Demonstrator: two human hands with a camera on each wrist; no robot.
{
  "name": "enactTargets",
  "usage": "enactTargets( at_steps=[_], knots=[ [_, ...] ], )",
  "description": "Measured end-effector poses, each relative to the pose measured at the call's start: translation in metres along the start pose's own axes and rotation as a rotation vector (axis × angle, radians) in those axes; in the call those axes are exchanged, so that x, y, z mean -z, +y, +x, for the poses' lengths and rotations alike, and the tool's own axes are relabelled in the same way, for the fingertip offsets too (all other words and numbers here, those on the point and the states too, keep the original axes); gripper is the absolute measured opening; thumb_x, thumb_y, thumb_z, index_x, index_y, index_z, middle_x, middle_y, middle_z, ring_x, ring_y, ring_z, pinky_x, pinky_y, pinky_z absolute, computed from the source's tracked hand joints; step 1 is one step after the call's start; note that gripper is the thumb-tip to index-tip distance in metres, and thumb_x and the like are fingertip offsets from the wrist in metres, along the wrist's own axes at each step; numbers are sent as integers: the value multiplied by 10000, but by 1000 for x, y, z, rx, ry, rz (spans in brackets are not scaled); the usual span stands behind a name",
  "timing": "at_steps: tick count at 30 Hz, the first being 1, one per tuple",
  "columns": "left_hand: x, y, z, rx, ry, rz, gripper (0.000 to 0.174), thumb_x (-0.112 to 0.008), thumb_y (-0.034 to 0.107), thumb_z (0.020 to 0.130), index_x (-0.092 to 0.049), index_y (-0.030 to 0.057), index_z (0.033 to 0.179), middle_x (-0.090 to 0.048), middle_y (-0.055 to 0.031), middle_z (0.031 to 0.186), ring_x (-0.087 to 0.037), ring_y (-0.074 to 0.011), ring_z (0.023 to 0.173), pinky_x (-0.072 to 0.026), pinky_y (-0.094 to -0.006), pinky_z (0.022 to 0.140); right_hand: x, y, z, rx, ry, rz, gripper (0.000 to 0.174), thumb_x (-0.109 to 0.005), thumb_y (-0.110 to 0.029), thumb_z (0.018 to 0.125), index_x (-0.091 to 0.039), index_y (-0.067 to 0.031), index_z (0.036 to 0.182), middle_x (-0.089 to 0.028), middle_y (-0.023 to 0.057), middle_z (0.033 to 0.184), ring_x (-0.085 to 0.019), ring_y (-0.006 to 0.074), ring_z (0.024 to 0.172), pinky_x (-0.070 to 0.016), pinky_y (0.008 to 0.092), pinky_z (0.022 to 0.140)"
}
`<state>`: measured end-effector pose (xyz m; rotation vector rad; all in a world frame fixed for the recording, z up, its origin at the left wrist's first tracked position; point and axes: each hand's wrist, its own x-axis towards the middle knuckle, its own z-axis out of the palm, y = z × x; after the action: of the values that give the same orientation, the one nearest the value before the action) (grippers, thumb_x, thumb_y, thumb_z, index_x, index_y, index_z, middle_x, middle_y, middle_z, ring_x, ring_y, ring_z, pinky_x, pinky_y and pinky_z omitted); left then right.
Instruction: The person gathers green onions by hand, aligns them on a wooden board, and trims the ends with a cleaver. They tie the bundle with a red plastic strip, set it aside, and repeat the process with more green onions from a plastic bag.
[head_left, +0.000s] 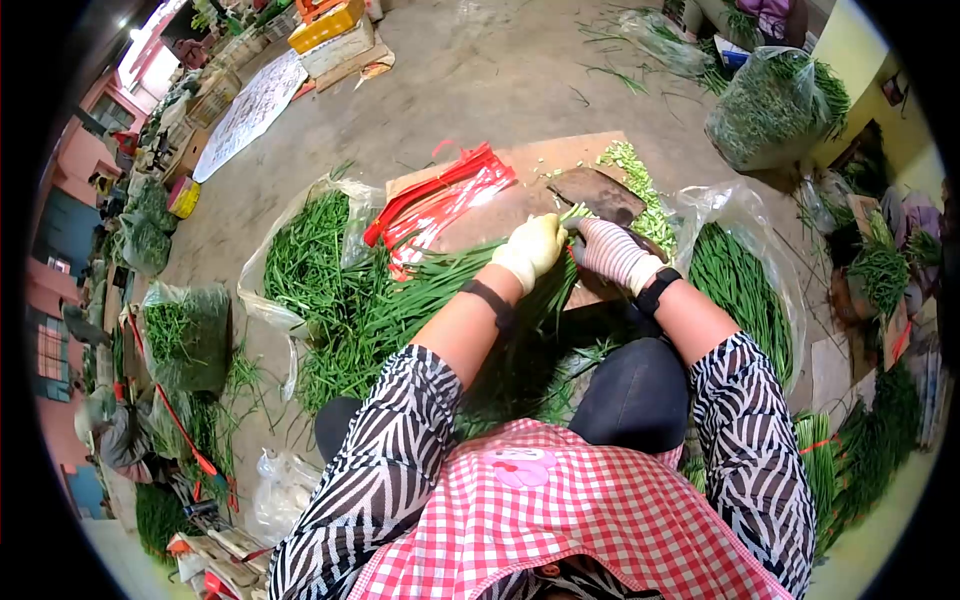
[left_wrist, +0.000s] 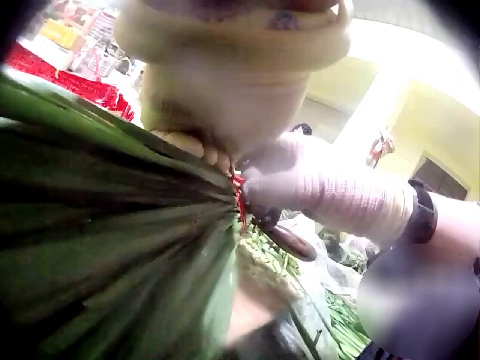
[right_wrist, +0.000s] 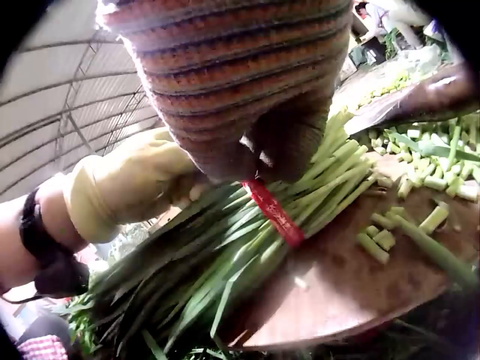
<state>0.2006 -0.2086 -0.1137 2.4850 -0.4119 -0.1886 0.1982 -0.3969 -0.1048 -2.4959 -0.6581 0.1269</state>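
Observation:
My left hand (head_left: 537, 245), in a pale yellow glove, grips a bundle of long green garlic chives (right_wrist: 217, 255) close to the pale stem ends. A red tie (right_wrist: 274, 214) goes round the bundle. My right hand (head_left: 610, 250), in a striped knit glove, pinches the tie at the top of the bundle, right beside the left hand. In the right wrist view the stems lie over a wooden board (right_wrist: 315, 315), their leaves trailing towards my lap. A wide dark blade (head_left: 598, 195) rests just beyond the hands.
Red tie strips (head_left: 450, 195) lie on cardboard ahead to the left. Cut stem ends (right_wrist: 442, 169) are scattered on the board. Loose chives fill an open plastic bag (head_left: 310, 255) at left and another bag (head_left: 740, 280) at right. A stuffed bag (head_left: 775, 110) stands farther off.

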Motion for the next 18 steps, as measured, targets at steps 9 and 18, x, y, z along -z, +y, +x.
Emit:
enactTargets(
  at_steps=[9,18],
  knots=[
    [-5,-5,-4,-3,57,-81,334,-571,363,1021,-634,35,1010,-695,-261,999,-646,-476,977,-506,-509,873,1,-20,1,-121,20,-65,300,-756,-297,848,-751,-34,992,-730,224,936,-705,395,910,-562,469,850],
    [-8,-12,-24,-52,251,-340,323,-694,169,893,-641,10,1169,-688,-224,1140,-648,-397,1114,-512,-427,996,-9,-12,-7,69,105,-130,248,-722,-279,898,-750,-75,1036,-714,208,979,-680,412,919,-552,485,833]
  ],
)
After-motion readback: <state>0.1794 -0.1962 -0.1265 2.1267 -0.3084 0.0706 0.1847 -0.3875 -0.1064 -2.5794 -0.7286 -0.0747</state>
